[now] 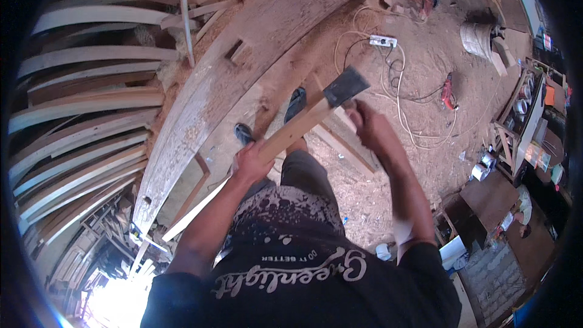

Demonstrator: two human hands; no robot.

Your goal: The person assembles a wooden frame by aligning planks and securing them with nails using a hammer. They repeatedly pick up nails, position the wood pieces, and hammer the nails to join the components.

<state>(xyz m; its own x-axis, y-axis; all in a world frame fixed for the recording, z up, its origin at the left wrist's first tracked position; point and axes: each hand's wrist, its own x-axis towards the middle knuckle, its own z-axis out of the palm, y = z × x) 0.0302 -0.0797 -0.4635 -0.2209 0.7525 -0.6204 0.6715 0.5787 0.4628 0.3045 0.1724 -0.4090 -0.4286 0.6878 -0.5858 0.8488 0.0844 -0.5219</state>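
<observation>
My left hand (pixel 250 161) is closed round the near part of a long, pale wooden board (pixel 291 130), which slants up to the right in front of my legs. A dark grey, flat, four-sided piece (pixel 346 87) lies across the board's far end; whether it is a tool's blade or a loose plate I cannot tell. Just below and right of that piece, my right hand (pixel 369 126) is curled with its fingers closed. What sits in its grip is hidden.
A large curved timber beam (pixel 206 91) with rows of wooden ribs (pixel 91 109) fills the left. A white power strip (pixel 383 41), tangled cables and a red power tool (pixel 448 92) lie on the dusty ground. Another timber (pixel 347 152) lies below my right hand. Cluttered shelves (pixel 528 115) stand right.
</observation>
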